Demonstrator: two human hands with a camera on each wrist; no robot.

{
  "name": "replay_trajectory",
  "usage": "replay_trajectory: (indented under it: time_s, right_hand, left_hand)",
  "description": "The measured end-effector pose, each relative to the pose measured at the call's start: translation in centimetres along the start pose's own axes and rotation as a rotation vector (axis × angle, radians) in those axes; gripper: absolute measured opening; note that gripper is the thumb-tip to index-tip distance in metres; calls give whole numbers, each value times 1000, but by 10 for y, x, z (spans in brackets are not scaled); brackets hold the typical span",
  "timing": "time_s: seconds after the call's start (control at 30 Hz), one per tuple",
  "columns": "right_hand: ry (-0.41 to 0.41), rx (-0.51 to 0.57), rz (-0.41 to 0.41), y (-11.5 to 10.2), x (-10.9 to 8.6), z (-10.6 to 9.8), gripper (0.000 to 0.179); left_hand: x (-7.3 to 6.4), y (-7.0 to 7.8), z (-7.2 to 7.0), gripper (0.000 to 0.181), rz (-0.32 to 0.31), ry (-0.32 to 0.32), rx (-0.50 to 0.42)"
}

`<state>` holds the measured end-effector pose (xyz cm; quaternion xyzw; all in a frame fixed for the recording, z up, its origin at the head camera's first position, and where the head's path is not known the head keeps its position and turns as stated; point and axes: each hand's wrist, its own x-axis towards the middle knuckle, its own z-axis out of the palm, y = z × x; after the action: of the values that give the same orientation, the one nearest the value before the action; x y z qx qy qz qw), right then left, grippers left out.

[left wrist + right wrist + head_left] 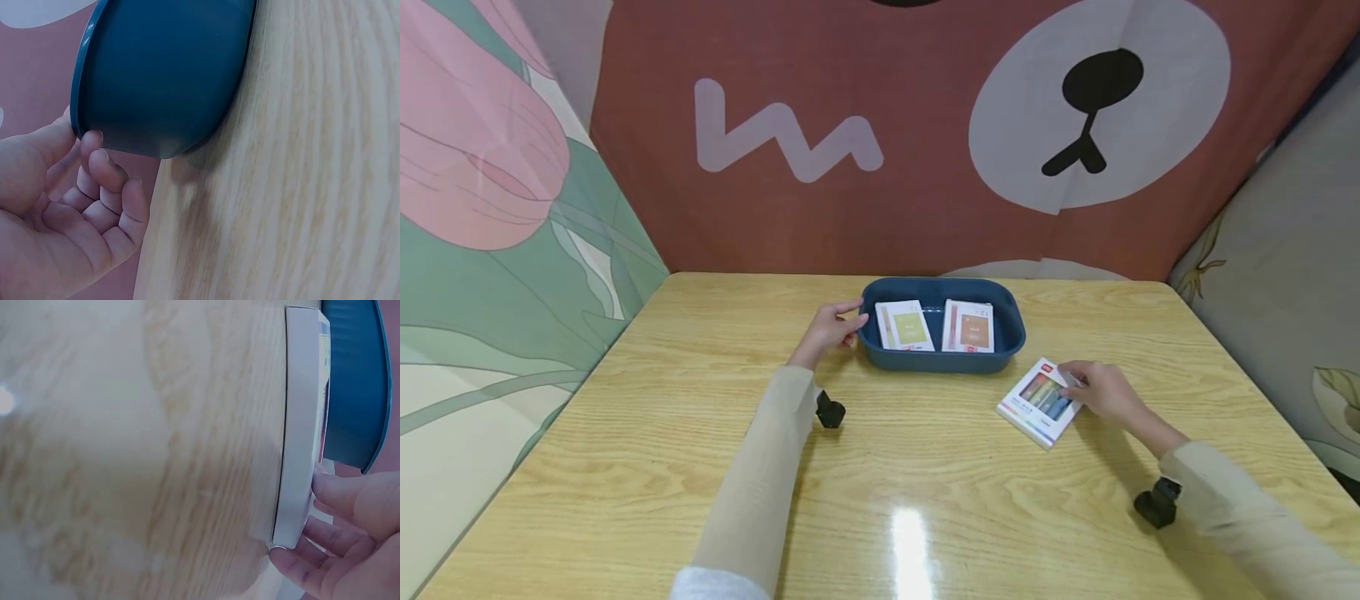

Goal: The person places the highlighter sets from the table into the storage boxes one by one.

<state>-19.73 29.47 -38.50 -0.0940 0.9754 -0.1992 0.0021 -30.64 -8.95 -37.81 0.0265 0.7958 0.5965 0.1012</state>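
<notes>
At the left end of a dark blue plastic tub [940, 362], my left hand [829, 328] pinches the rim between thumb and finger; the other fingers curl loosely below it in the left wrist view. A white box [1036, 402] with a window showing coloured sticks lies on the table, right of the tub and nearer me. My right hand [1101, 387] holds its right edge, thumb on the top face and fingertips at the lower edge, as the right wrist view shows. Two flat white boxes lie in the tub, one with a yellow-green panel [910, 327], one with an orange-brown panel [975, 331].
The tub stands near the back of a light wooden table [880, 467]. Behind it hangs a red-brown cloth [820, 225] with a cartoon muzzle, and patterned cloths flank both sides. Each wrist carries a small black camera mount [830, 410].
</notes>
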Motion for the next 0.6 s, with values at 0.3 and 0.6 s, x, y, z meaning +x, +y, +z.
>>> replay_trajectory:
  time_s: [0.3,0.6]
  right_hand:
    - [-40,-17,-3,6,4,-2,33]
    - [-128,40,10,6,8,-5,23]
  left_hand:
    - [1,-1,0,42,-3,-4,4]
    - [2,-4,-1,43,37,-17,-1]
